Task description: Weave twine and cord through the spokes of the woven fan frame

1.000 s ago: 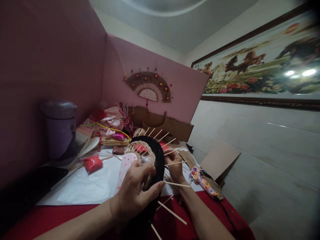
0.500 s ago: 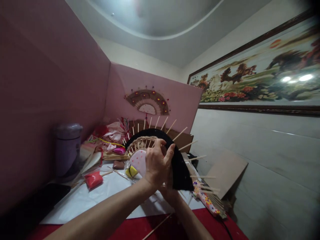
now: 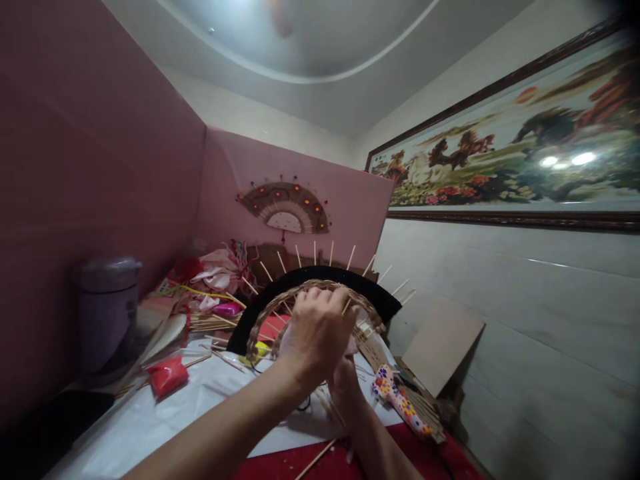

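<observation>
I hold up a half-round fan frame (image 3: pixel 320 277): a black woven arc with a tan wicker band inside it and several thin wooden sticks poking out of its rim. My left hand (image 3: pixel 316 330) is closed on the frame's middle, fingers curled over the wicker band. My right hand (image 3: pixel 345 387) sits below and behind the left one, gripping the frame's lower part; most of its fingers are hidden.
White paper (image 3: pixel 165 413) covers a red tablecloth (image 3: pixel 380 460). A red packet (image 3: pixel 167 377), a lidded purple jar (image 3: pixel 107 313), craft scraps (image 3: pixel 220 273), a flower-patterned tool (image 3: pixel 400 400) and cardboard (image 3: pixel 443 343) lie around. A finished fan (image 3: pixel 284 208) hangs on the pink board.
The frame has turned from edge-on to facing me and risen upright. My left hand slid up to its middle; my right hand dropped underneath. The view tilted up.
</observation>
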### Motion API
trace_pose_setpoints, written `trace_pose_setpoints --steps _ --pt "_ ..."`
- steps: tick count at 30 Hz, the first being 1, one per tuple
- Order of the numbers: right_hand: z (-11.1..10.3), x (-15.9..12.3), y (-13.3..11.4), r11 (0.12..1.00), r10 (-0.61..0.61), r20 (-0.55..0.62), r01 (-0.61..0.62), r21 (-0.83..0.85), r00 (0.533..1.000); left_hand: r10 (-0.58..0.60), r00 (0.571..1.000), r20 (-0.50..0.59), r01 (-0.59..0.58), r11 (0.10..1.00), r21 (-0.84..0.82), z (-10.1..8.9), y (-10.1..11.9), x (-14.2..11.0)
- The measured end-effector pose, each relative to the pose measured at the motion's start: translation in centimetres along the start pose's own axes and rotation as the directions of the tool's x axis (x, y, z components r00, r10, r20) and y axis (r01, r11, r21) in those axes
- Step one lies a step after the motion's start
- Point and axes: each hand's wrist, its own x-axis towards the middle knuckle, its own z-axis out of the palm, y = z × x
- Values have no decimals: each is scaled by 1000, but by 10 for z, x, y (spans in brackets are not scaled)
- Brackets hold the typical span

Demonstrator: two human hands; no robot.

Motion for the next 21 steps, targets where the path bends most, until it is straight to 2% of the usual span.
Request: trace_pose_setpoints --steps 2,4,5,6,7,8,9,10,12,13,14,15,16,18,21 --pt "-5 -2 -4 996 33 -5 -33 78 999 1 981 -194 -11 999 -51 -37 -16 1" --pt "-11 -1 -6 948 148 -46 -129 291 988 -97 911 -400 68 994 -87 -76 -36 2" --pt "-14 0 -7 926 175 -54 -145 348 983 -169 854 -492 128 985 -116 -94 -47 3" --pt "-16 1 -7 910 196 -54 -161 381 979 -246 773 -585 181 969 -168 -109 -60 3" --pt "-18 2 -7 897 217 -57 -176 406 975 -369 708 -602 247 928 -279 -119 -73 2" --pt "-19 3 -7 887 234 -58 -188 421 971 -478 647 -595 263 871 -414 -125 -86 1" --pt "-20 3 -6 880 251 -55 -204 430 966 -564 614 -552 250 802 -542 -126 -98 -2" --pt "-21 3 -6 872 269 -49 -221 437 962 -615 662 -428 241 716 -655 -122 -109 -5" --pt "-20 1 -4 855 304 -20 -263 447 953 -652 754 -81 342 494 -800 -105 -125 -17" --pt "-19 0 -3 843 324 -3 -287 454 946 -609 785 115 417 382 -825 -94 -129 -23" --pt "-18 -2 -2 829 345 15 -312 463 938 -550 791 267 484 296 -823 -82 -131 -31" --pt "-17 -3 -1 814 365 30 -334 475 931 -494 774 397 546 201 -813 -71 -131 -38" --pt "-15 -5 1 799 382 43 -353 487 923 -433 766 475 572 122 -811 -62 -129 -44" --pt "-13 -7 4 770 409 67 -383 510 910 -363 766 531 571 5 -821 -48 -126 -56" --pt "-10 -10 9 734 443 101 -425 530 891 -364 786 501 526 -34 -850 -38 -126 -70"
